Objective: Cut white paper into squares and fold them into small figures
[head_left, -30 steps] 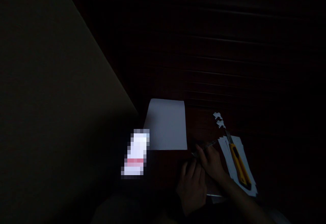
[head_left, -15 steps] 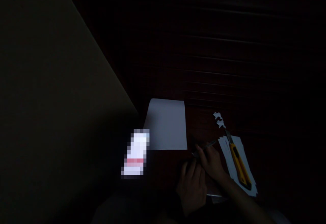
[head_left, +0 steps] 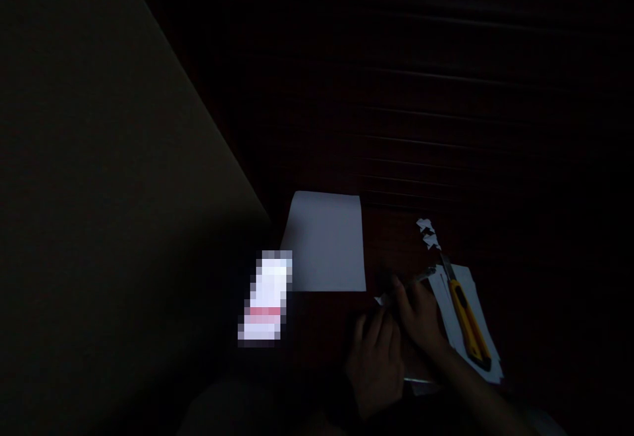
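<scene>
The light is very dim. My left hand (head_left: 375,366) lies palm down on the dark tabletop, its fingers forward and slightly apart, near a small white paper scrap (head_left: 380,301). What lies beneath its fingertips is too dark to make out. Just to the right, my right hand (head_left: 421,314) is closed around a thin, greyish stick-like tool (head_left: 421,275), whose far end sticks out toward the upper right. Its exact kind does not show. Beside the right hand, a yellow utility knife (head_left: 468,320) rests on a stack of white paper pieces (head_left: 488,363).
A white sheet (head_left: 327,241) lies ahead on the left, partly behind a lit, blurred phone screen (head_left: 266,297). Small cut paper pieces (head_left: 426,232) lie beyond the knife. A pale wall (head_left: 123,191) rises at left, and dark grooved panelling (head_left: 421,112) stands behind.
My right hand and the thin tool have shifted slightly right and up, so the tool's end now reaches the paper stack. The left hand stays almost in place.
</scene>
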Motion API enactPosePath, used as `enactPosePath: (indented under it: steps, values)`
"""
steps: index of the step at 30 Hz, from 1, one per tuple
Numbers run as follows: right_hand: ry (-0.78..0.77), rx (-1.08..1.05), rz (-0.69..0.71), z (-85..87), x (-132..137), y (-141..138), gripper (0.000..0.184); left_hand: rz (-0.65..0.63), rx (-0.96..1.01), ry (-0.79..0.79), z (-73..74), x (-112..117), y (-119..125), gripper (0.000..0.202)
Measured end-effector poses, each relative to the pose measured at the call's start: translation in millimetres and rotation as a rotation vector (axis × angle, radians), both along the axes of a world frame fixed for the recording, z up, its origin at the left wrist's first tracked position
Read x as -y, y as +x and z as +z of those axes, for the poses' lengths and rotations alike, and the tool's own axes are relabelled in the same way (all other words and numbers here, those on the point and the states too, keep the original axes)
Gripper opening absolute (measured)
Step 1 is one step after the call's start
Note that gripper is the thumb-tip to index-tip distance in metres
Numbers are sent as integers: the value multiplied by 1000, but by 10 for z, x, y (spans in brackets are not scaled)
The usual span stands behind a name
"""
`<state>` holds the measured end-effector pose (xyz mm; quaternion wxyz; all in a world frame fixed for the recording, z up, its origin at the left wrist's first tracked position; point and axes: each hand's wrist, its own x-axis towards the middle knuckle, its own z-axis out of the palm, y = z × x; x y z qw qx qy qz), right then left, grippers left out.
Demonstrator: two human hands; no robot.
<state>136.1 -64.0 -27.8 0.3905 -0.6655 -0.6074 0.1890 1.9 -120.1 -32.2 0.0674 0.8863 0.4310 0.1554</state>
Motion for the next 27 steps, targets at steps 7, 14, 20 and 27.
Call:
enactPosePath:
  steps: [7, 14, 20, 27]
  values:
    - [9, 41, 15, 22, 2, -9, 24, 20, -3, 3, 24, -2, 8, 46]
    - [11, 57, 38, 24, -7, -15, 23, -8, 3, -30, 26, -13, -8, 47]
    - [18, 73, 48, 15, -15, -13, 22, 13, 25, -34, 19, -5, 9, 45]
    - [-2, 71, 66, -3, -7, 3, 21, 25, 18, -50, 5, 8, 18, 46]
